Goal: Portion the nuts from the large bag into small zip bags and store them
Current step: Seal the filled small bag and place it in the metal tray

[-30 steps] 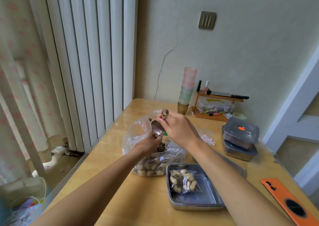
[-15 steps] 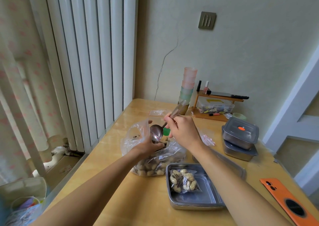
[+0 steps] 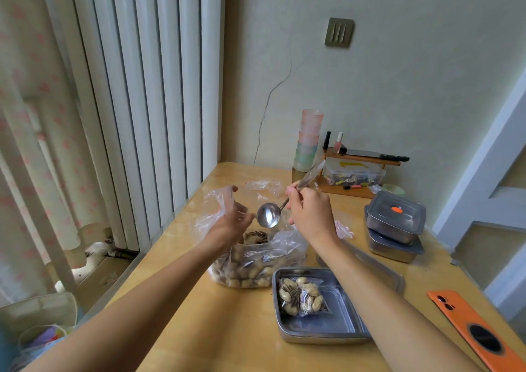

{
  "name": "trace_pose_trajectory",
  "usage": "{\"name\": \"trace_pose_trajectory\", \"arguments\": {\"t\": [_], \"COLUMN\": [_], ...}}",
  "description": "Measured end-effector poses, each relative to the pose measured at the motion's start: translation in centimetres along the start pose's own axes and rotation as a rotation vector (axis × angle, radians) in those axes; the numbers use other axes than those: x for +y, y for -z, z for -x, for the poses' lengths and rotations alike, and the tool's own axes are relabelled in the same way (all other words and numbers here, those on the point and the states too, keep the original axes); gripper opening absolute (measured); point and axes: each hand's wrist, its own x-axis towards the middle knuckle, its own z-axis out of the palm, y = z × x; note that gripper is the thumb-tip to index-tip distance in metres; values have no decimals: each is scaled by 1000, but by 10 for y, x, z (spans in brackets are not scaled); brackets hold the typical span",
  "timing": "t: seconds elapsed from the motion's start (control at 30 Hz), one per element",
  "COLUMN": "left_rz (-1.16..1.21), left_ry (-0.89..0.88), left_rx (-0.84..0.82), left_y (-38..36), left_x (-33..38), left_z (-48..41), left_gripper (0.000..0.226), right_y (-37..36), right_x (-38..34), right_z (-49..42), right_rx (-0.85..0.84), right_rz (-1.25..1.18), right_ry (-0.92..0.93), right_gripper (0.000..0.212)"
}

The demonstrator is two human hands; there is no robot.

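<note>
The large clear bag [image 3: 256, 263] of peanuts and seeds lies on the wooden table [image 3: 222, 329], mouth upward. My left hand [image 3: 230, 221] holds the loose plastic at its mouth, fingers spread under the film. My right hand [image 3: 310, 215] pinches the handle of a metal spoon [image 3: 268, 215]. Its bowl is empty and hangs tilted just above the bag's opening, between my hands. A filled small zip bag [image 3: 301, 297] lies in the open steel tray [image 3: 313, 339] at the front right.
A tray lid [image 3: 384, 272] lies under my right forearm. Two stacked lidded steel boxes [image 3: 395, 223], spare zip bags [image 3: 343, 229], an orange phone [image 3: 478, 332], stacked cups [image 3: 308, 141] and a small wooden shelf [image 3: 361, 159] fill the right and back. The table's left edge drops to a floor bin [image 3: 37, 334].
The spoon went from tipped steeply over my left hand to lifted clear, with its empty bowl facing me. My left hand opened out and moved left with the plastic.
</note>
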Motion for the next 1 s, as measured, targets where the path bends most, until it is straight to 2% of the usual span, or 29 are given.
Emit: {"name": "trace_pose_trajectory", "arguments": {"t": [0.1,0.33,0.43,0.5,0.57,0.67,0.87,1.0], "left_rz": [-10,-51,-73,-72,-48,-65,-179,-204], "left_ry": [4,2,31,36,0,-62,-57,-15], "left_rx": [16,-120,-117,-68,27,120,18,-91], "left_y": [2,-5,-5,-2,2,7,6,5], "left_x": [-2,-1,-4,-3,1,8,7,1], "left_z": [-3,5,6,6,4,2,0,-1], "left_gripper": [70,75,65,58,61,65,81,86], "right_y": [-8,-16,-16,-17,-18,-17,-16,-18], "right_x": [4,4,-1,-2,1,3,4,7], "right_z": [7,16,18,19,19,20,18,19], "right_rx": [-143,-183,-259,-276,-270,-286,-242,-203], "right_rz": [69,260,295,278,240,162,9,9], "right_ry": [5,82,106,110,77,24,-53,-50], "right_gripper": [43,32,36,45,52,50,42,46]}}
